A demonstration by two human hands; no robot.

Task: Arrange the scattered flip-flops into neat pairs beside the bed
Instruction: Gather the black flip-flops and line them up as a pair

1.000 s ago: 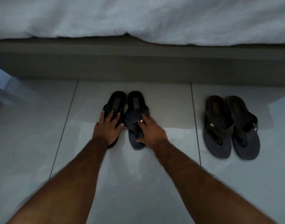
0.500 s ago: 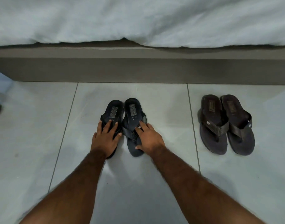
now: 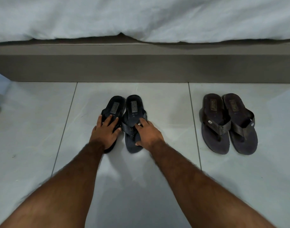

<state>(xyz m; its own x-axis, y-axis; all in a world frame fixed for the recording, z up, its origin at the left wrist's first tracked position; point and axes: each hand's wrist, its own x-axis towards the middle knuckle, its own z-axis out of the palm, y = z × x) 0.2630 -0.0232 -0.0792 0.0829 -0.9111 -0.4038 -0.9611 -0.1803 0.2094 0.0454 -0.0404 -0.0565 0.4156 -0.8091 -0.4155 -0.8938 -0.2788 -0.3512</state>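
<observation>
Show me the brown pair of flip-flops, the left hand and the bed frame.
brown pair of flip-flops (image 3: pixel 223 127): head view, crossed straps.
left hand (image 3: pixel 104 132): head view, back of hand.
bed frame (image 3: pixel 141 68): head view, side panel.

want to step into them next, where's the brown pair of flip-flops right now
In the head view, the brown leather flip-flops sit side by side on the tiled floor at right, near the grey bed base, apart from both hands.

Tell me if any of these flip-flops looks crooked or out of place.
Slightly. In the dark blue pair under both hands, the left flip-flop tilts toward its mate, heels touching, toes apart. The brown pair lies neat.
</observation>
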